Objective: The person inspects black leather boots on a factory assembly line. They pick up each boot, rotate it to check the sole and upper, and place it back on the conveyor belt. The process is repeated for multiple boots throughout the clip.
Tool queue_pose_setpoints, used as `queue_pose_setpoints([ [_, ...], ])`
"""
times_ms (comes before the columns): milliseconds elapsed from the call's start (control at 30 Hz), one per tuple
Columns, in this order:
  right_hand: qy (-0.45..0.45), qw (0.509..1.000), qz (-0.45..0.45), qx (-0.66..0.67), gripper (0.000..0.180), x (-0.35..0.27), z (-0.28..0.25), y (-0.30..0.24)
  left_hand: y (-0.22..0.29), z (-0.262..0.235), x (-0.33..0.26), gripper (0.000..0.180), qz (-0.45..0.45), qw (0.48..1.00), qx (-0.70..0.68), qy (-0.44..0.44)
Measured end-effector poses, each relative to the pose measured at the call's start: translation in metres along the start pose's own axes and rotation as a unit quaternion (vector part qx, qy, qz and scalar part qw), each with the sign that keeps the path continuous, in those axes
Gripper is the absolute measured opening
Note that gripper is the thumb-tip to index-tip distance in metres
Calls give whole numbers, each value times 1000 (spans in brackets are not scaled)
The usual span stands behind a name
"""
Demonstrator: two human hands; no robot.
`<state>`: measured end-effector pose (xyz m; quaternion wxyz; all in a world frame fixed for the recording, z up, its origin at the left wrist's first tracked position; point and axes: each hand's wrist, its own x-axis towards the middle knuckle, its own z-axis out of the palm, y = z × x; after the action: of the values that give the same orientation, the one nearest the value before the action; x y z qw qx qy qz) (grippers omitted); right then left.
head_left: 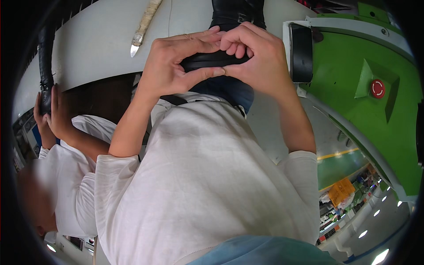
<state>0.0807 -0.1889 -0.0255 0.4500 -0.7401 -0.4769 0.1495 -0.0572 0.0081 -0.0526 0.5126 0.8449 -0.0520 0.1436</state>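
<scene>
A black leather boot (pixel 238 12) with a small buckled strap lies over the front edge of the white table, its near end pointing toward me. My left hand (pixel 172 66) is curved round the left side of that end, with the thumb below and the fingers above. On the other side, my right hand (pixel 260 57) grips it with curled fingers, its thumb meeting the left thumb. Between the hands shows the dark, smooth edge (pixel 205 62) of the boot. The fingers hide part of it.
Left on the white table (pixel 101 44) lies a knife (pixel 143 28) with a wrapped handle, blade toward me. A co-worker's hands (pixel 55 115) hold another black boot (pixel 45 84). At right stands a green machine (pixel 335 66) with a red stop button (pixel 378 88) and a black pad (pixel 301 53).
</scene>
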Motion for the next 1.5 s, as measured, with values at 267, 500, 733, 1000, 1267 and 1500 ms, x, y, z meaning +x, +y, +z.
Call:
queue_pose_setpoints([
  [267, -92, 994, -25, -54, 55, 11, -32, 18, -4, 1, 0, 51, 12, 1000, -11, -5],
  [500, -159, 987, 35, -9, 57, 23, -38, 22, -7, -4, 3, 53, 17, 1000, -17, -16],
  [733, 145, 984, -43, -99, 68, -1, -33, 46, -28, 9, -2, 43, 51, 990, -46, 120],
  [1000, 126, 877, 278, 371, 83, -7, -2, 40, -44, 14, -11, 32, -23, 969, -95, 226],
  [1267, 178, 902, 142, 367, 76, -41, 14, -30, -20, 7, -7, 81, -57, 883, -226, 408],
  [1500, 105, 930, 133, 327, 38, -55, -5, -49, 8, -21, -1, 69, 7, 898, -288, 331],
])
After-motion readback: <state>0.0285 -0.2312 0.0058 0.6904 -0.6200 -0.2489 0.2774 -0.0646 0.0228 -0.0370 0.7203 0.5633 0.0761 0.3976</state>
